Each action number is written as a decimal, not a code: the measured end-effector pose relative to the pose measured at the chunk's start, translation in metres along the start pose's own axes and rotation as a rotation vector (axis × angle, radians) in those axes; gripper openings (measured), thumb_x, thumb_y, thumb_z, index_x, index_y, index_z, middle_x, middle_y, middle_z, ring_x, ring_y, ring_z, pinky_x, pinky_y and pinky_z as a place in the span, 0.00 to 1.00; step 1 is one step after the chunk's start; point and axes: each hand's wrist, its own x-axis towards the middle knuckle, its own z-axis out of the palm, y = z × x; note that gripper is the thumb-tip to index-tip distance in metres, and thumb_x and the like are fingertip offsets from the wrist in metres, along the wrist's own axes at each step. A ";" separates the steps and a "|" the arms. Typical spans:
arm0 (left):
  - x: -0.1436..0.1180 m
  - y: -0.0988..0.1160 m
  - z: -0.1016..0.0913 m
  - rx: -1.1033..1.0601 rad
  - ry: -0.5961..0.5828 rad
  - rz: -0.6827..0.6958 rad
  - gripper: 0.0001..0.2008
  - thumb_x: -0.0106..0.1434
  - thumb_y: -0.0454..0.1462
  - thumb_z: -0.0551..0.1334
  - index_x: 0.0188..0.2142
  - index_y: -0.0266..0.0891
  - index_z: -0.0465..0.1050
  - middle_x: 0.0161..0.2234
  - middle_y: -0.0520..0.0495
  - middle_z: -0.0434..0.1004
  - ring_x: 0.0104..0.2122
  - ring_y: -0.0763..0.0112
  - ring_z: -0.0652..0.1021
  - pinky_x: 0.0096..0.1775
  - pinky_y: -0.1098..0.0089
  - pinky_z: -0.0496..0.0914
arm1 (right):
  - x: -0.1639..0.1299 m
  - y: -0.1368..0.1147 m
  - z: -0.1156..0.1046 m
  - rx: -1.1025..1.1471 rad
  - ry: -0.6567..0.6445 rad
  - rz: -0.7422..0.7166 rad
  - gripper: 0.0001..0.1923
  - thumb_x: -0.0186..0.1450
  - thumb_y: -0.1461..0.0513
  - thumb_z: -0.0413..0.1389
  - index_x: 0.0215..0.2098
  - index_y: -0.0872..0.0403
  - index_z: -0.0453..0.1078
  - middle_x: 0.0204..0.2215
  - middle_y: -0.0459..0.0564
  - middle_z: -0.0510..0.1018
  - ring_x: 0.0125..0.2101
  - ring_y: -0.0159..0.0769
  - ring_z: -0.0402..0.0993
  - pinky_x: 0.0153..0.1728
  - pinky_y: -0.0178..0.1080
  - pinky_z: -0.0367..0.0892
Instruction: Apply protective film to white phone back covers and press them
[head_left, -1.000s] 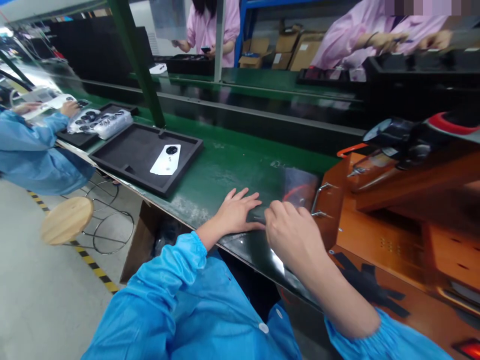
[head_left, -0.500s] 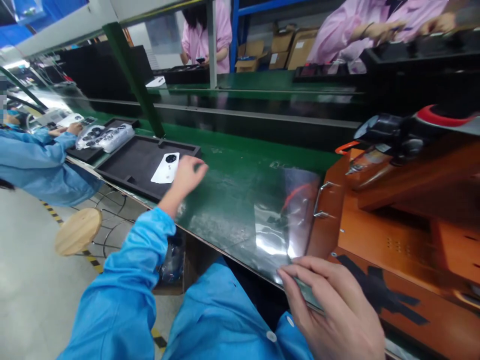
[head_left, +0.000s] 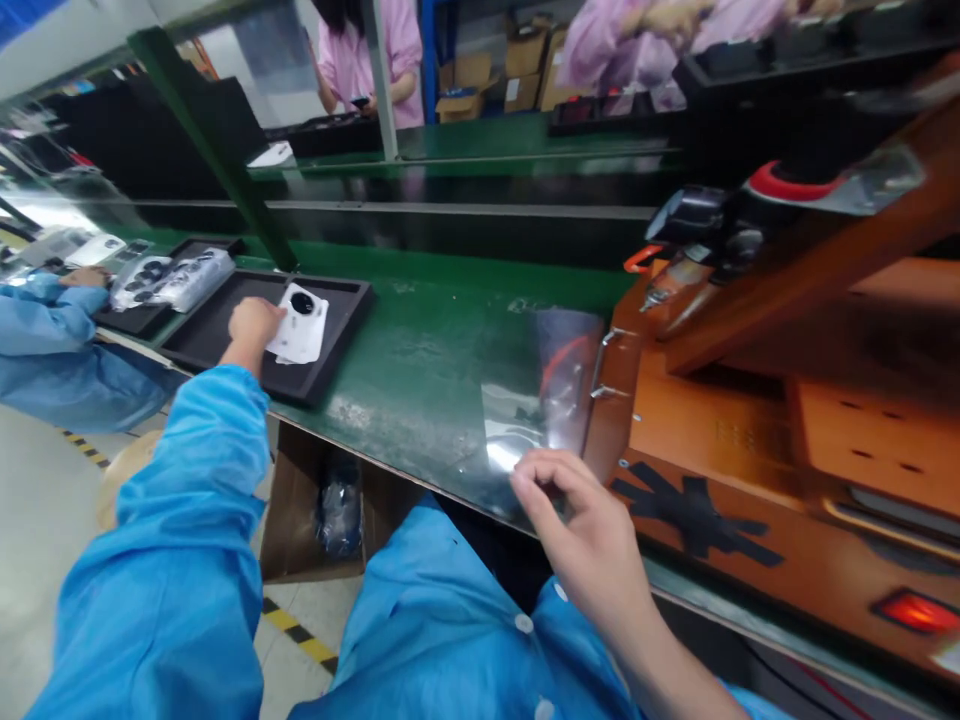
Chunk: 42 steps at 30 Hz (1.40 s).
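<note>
The white phone back panel is laid in the black foam tray, left of the frame's centre, and its left edge is met by the fingertips of the left hand; whether it is gripped cannot be told. The right hand, lower right of centre, is held half curled, thumb and forefinger close together; nothing can be made out between them, though a thin edge could be missed. If the panel were dragged by its edge, it might be scuffed or caught on the tray rim; by a brush of the right hand, the clear film on the green surface could be creased. The film's outline is obscured by glare, the left fingertips are blurred, and whether a second panel is overlapped cannot be judged.
</note>
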 end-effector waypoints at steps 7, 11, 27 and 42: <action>-0.102 0.039 0.003 -0.396 -0.009 0.022 0.28 0.67 0.41 0.66 0.66 0.40 0.71 0.33 0.52 0.80 0.36 0.63 0.81 0.47 0.57 0.79 | 0.034 0.012 0.005 0.229 0.028 0.348 0.18 0.67 0.46 0.61 0.33 0.52 0.75 0.34 0.49 0.77 0.35 0.38 0.72 0.39 0.41 0.66; -0.231 0.064 0.041 -0.743 -0.318 -0.041 0.21 0.67 0.49 0.65 0.50 0.38 0.84 0.40 0.42 0.86 0.32 0.63 0.82 0.32 0.66 0.75 | 0.047 0.019 0.013 0.226 -0.004 0.349 0.19 0.65 0.45 0.61 0.33 0.52 0.75 0.34 0.49 0.78 0.35 0.39 0.72 0.40 0.43 0.66; -0.344 0.038 0.081 -0.311 -0.106 0.781 0.38 0.63 0.67 0.64 0.60 0.46 0.77 0.61 0.36 0.79 0.62 0.43 0.76 0.62 0.48 0.61 | 0.073 0.045 0.061 -0.250 -0.291 0.277 0.09 0.69 0.63 0.58 0.31 0.53 0.74 0.36 0.50 0.78 0.40 0.41 0.74 0.45 0.44 0.68; -0.350 0.046 0.085 -0.371 -0.064 0.704 0.28 0.67 0.59 0.67 0.59 0.46 0.76 0.60 0.39 0.81 0.62 0.49 0.78 0.63 0.49 0.61 | 0.081 0.051 0.079 -0.373 -0.409 0.262 0.11 0.72 0.63 0.58 0.30 0.53 0.72 0.38 0.50 0.77 0.40 0.40 0.74 0.46 0.44 0.67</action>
